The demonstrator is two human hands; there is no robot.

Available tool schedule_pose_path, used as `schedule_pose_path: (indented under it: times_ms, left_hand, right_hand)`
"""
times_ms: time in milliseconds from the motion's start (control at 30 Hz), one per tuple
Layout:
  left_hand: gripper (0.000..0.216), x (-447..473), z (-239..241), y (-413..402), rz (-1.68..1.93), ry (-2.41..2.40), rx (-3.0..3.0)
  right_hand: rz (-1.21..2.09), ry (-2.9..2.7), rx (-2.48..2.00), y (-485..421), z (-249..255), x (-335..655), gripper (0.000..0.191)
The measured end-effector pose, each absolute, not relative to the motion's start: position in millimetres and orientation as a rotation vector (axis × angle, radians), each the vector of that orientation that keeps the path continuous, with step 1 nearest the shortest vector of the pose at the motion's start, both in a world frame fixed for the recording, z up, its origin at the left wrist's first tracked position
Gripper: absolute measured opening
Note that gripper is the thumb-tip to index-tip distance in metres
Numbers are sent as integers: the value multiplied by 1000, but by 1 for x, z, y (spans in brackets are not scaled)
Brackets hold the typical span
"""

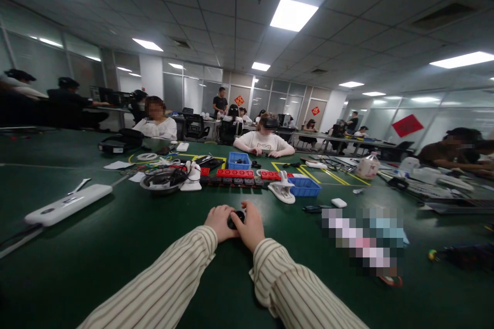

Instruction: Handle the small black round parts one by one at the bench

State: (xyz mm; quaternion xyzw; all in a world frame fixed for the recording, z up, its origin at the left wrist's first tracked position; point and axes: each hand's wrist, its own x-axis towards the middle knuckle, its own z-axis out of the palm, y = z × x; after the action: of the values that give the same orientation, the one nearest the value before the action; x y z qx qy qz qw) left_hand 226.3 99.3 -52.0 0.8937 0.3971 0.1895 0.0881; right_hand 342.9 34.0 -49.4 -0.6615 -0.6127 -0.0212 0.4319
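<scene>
Two hands meet at centre of green table [116, 246]: left hand [219, 222] and right hand [251, 225], fingers curled, both gripping small black object [235, 219] between them. Judgement: keep wrists planted, grip firm. Red trays [235, 173] lie beyond.

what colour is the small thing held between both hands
Black: the small object between the left hand and right hand, head view.
</scene>
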Motion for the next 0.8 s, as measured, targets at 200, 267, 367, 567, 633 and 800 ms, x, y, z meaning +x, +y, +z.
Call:
schedule_pose_path:
  times_ms: [200,267,367,567,633,800]
  left_hand:
    - [44,230,-47,93,582,1274,2676]
    - [38,231,-47,92,576,1273,2689]
    - [31,231,-48,92,589,1272,2684]
    - [29,226,-53,102,599,1119,2658]
    - [31,224,-55,106,585,1045,2662]
    - [32,223,-57,107,561,985,2666]
  right_hand:
    - [-75,-1494,-1686,36,-50,347,32]
    - [-78,-1519,-1676,36,-51,346,27]
    - [-83,-1557,-1653,36,-51,345,18]
    - [-95,-1652,-1574,30,-44,342,14]
    - [-83,-1701,-1533,28,-42,341,20]
    - [-68,-1724,-1489,26,-41,339,22]
